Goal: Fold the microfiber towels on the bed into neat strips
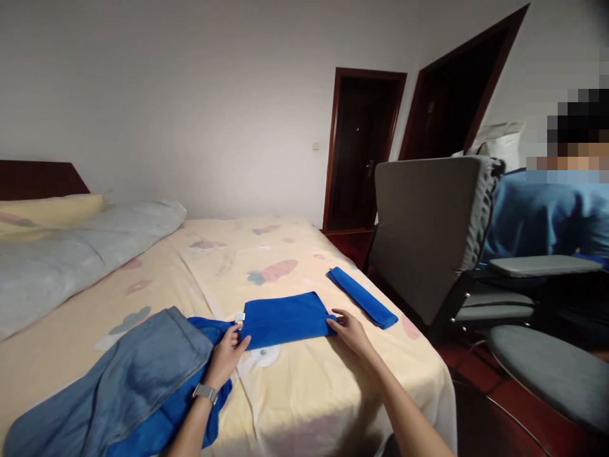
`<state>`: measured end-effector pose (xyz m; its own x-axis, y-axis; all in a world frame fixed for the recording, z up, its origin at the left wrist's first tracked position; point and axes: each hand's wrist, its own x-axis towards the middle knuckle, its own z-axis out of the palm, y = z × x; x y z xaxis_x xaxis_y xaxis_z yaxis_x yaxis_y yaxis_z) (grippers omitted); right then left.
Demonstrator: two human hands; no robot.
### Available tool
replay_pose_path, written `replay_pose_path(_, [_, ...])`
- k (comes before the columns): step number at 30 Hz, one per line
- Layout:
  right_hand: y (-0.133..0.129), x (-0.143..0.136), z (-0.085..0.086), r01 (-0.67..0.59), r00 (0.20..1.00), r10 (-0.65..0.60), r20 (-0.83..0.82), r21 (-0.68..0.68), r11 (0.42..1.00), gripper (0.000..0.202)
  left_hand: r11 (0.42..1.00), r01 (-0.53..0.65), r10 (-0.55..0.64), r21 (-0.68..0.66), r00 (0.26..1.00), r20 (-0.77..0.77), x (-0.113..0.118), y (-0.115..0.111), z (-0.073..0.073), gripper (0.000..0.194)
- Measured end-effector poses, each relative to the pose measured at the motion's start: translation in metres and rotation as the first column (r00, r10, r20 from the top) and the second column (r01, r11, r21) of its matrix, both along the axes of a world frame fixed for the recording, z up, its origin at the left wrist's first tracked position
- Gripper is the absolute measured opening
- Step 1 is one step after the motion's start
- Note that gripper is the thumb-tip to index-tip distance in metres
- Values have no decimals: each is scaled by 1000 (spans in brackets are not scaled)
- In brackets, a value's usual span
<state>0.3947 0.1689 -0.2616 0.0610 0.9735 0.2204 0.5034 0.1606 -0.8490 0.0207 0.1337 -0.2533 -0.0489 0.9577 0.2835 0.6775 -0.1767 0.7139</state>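
A bright blue folded cloth [288, 320] lies flat on the bed in front of me, a small white label [240, 317] sticking out at its left edge. My left hand [228, 350], with a watch on the wrist, is closed on the cloth's left edge by that label. At the opposite end, my right hand [351, 331] pinches the right edge between thumb and fingers. Beyond my right hand rests a long, narrow folded blue cloth [363, 297]. Left of my left hand, a pair of jeans [128, 374] is heaped over more blue fabric [221, 406].
The bed has a patterned yellow sheet [285, 400]; a grey-blue bedding roll [95, 254] and a yellow pillow [57, 212] lie at its left. Past the right edge stand a grey chair [423, 235] and a round grey seat [552, 374]. A person in blue [552, 216] sits at the far right.
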Motion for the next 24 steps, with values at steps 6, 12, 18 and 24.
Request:
replay_pose_path(6, [-2,-12,-5,108,988,-108,107,6,994,37,997,-76,77,-17,993,93,-3,11,-14,58])
replay_pose_path(12, [0,-12,11,60,972,-60,228,4,998,22,996,-85,84,9,994,65,0,10,-5,29])
replay_pose_path(18, [-4,1,25,35,936,-28,351,-15,999,11,997,-83,83,3,994,-77,3,-1,-2,17])
replay_pose_path(24, [-13,-7,22,85,873,-62,484,-25,996,24,989,-141,123,-47,953,-276,13,-8,3,12])
